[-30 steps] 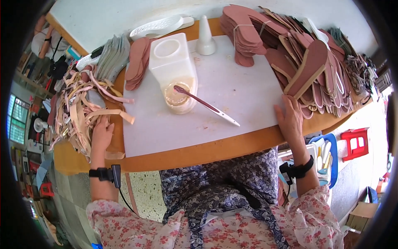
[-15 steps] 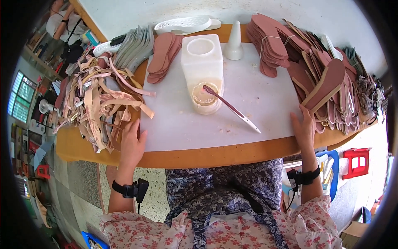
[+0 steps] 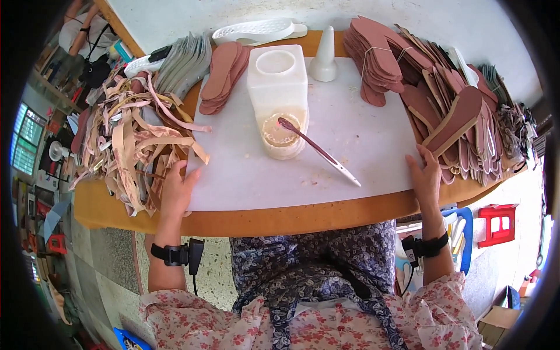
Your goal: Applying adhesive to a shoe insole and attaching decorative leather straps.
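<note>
My left hand (image 3: 178, 189) lies at the left edge of the white board (image 3: 245, 186), thumb apart from the fingers. Its fingertips are beside a heap of tan and pink strips (image 3: 125, 146). At the board's right edge rests my right hand (image 3: 427, 178), also empty with its fingers apart. The fingertips are close to the lower end of a reddish-brown insole (image 3: 461, 119); whether they touch it I cannot tell. Between my hands stands a white plastic container (image 3: 277, 87) with a pale, crusted opening in front. A brush (image 3: 321, 151) leans across that opening, its white handle end on the board.
Reddish insole stacks lie at back left (image 3: 221, 76) and back right (image 3: 373, 64). A white cone (image 3: 324, 61) and a white shoe sole (image 3: 256, 32) stand near the wall. Grey sheets (image 3: 186, 61) lean at left. A red stool (image 3: 497, 224) is on the floor at right.
The whole view has shifted slightly, so the table and its things sit a little further left and higher. Both hands stay at the board's edges, and nothing has been picked up.
</note>
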{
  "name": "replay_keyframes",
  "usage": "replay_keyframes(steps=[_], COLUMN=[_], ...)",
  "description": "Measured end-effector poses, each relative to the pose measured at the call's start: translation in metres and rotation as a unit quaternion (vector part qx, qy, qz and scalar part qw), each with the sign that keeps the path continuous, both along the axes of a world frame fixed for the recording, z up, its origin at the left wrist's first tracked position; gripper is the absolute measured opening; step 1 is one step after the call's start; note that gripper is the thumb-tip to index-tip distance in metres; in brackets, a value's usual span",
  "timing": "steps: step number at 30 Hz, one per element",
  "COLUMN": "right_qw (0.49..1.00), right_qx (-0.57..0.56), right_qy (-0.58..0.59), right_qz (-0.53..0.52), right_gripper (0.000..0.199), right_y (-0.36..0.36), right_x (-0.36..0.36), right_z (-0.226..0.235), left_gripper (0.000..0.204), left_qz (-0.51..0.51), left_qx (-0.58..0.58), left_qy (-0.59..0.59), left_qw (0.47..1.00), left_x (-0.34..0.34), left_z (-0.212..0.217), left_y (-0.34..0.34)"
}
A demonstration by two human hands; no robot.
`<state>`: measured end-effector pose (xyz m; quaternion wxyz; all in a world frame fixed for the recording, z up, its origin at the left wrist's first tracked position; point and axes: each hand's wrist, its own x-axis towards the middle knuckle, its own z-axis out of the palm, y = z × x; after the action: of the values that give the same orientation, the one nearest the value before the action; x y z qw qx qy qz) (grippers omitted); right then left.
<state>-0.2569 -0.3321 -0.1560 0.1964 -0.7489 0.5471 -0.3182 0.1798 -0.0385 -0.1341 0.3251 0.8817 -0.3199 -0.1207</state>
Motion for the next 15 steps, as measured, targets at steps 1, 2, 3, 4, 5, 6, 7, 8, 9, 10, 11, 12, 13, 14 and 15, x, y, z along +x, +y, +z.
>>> replay_keyframes(steps=[1, 2, 3, 4, 5, 6, 7, 8, 9, 10, 11, 12, 13, 14, 15], right_qw=[1.000, 1.000, 1.000, 1.000, 1.000, 1.000, 1.000, 1.000, 1.000, 1.000, 1.000, 1.000, 1.000, 1.000, 1.000], right_qx=[-0.003, -0.003, -0.005, -0.006, -0.006, -0.011, -0.016, -0.017, -0.016, -0.016, -0.016, -0.015, -0.013, -0.014, -0.015], right_qy=[-0.010, -0.010, -0.013, -0.016, -0.016, -0.011, -0.007, -0.007, -0.008, -0.009, -0.009, -0.009, -0.009, -0.012, -0.009], right_qz=[0.004, 0.003, 0.001, -0.001, -0.001, -0.006, -0.011, -0.013, -0.013, -0.013, -0.015, -0.010, -0.006, -0.004, 0.005], right_gripper=[0.044, 0.044, 0.044, 0.044, 0.044, 0.044, 0.043, 0.043, 0.043, 0.043, 0.043, 0.042, 0.042, 0.042, 0.041], right_y=[0.001, 0.003, 0.006, 0.009, 0.012, 0.016, 0.018, 0.018, 0.018, 0.018, 0.018, 0.018, 0.019, 0.019, 0.019], right_x=[0.001, 0.004, 0.007, 0.011, 0.015, 0.018, 0.020, 0.021, 0.022, 0.022, 0.021, 0.020, 0.019, 0.020, 0.019], right_z=[-0.001, 0.001, 0.003, 0.005, 0.007, 0.009, 0.010, 0.010, 0.010, 0.010, 0.010, 0.011, 0.011, 0.011, 0.012], left_gripper=[0.048, 0.048, 0.049, 0.049, 0.049, 0.050, 0.050, 0.050, 0.050, 0.050, 0.050, 0.049, 0.048, 0.048, 0.046], left_qz=[0.009, 0.008, 0.012, 0.017, 0.016, 0.011, 0.006, 0.005, 0.000, -0.005, -0.006, -0.006, -0.006, -0.004, -0.001], left_qx=[-0.005, -0.005, -0.010, -0.015, -0.015, -0.009, -0.002, -0.003, 0.017, 0.036, 0.035, 0.039, 0.043, 0.042, 0.039], left_qy=[0.015, 0.015, 0.026, 0.037, 0.036, 0.025, 0.015, 0.014, -0.001, -0.017, -0.017, -0.035, -0.054, -0.056, -0.063], left_qw=[1.000, 1.000, 1.000, 0.999, 0.999, 1.000, 1.000, 1.000, 1.000, 0.999, 0.999, 0.999, 0.998, 0.998, 0.997], left_x=[-0.004, -0.002, 0.002, 0.006, 0.009, 0.011, 0.013, 0.013, 0.013, 0.013, 0.012, 0.009, 0.007, 0.007, 0.009], left_z=[0.005, 0.004, 0.003, 0.002, 0.001, 0.000, 0.000, 0.000, 0.001, 0.002, 0.002, 0.002, 0.001, 0.001, -0.001], left_y=[-0.001, 0.000, 0.003, 0.005, 0.007, 0.008, 0.009, 0.009, 0.009, 0.010, 0.011, 0.012, 0.013, 0.015, 0.016])
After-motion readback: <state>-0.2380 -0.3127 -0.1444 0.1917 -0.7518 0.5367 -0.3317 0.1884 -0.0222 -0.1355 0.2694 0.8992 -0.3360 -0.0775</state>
